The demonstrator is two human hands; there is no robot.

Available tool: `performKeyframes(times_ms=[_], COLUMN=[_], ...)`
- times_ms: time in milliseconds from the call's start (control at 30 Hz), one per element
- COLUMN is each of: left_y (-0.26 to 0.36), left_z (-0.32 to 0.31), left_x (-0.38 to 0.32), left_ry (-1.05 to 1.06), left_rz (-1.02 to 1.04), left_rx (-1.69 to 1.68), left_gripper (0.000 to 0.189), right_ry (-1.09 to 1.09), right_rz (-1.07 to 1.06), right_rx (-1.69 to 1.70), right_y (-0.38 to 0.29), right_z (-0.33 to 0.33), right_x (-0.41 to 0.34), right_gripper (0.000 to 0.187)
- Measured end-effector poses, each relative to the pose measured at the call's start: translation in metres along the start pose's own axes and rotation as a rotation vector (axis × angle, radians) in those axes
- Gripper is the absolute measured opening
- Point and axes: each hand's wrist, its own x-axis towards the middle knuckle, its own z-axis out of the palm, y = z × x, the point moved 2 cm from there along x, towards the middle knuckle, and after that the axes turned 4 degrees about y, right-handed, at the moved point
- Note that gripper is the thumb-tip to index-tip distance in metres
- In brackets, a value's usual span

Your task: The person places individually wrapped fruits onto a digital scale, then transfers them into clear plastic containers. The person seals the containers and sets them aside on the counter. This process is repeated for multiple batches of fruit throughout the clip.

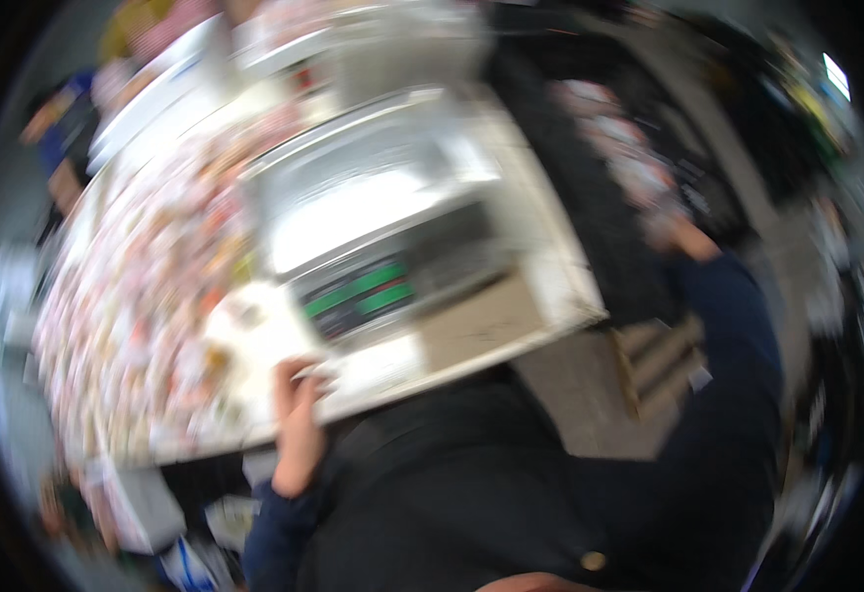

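My left hand (pixel 300 422) is at the front edge of a white table, its fingers bent around or beside something small and white that blur hides. My right hand (pixel 672 229) reaches far to the right, at the near end of a row of pale and reddish packets (pixel 617 144) on a black surface; whether it grips one cannot be told. Between my hands stands a metal weighing scale (pixel 372 200) with a shiny tray and a green-marked panel (pixel 361 296). A large spread of small wrapped pieces (pixel 158 311), pink, white and orange, covers the table's left part.
A flat piece of brown cardboard (pixel 480 322) lies before the scale. White containers (pixel 165 96) stand at the table's far side, with people beyond. A wooden pallet (pixel 657 362) is on the floor at right. Below the table at left is a white box (pixel 139 510).
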Motion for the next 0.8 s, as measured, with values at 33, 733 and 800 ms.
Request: performKeyframes(times_ms=[33, 733, 800], left_y=[-0.003, -0.053, -0.067], left_z=[-0.002, -0.111, -0.089], left_x=[0.002, 0.065, 0.059], left_ry=[-0.032, 0.368, 0.325], left_rz=[0.007, 0.454, 0.386], left_rx=[-0.002, 0.541, 0.480], left_gripper=[0.020, 0.021, 0.021], right_ry=[0.012, 0.642, 0.778], right_rz=[-0.087, -0.626, -0.876], right_rx=[-0.060, 0.774, 0.657], right_y=[0.001, -0.341, -0.408], right_z=[0.011, -0.175, -0.201], right_x=[0.007, -0.089, -0.099], right_gripper=[0.049, 0.037, 0.040])
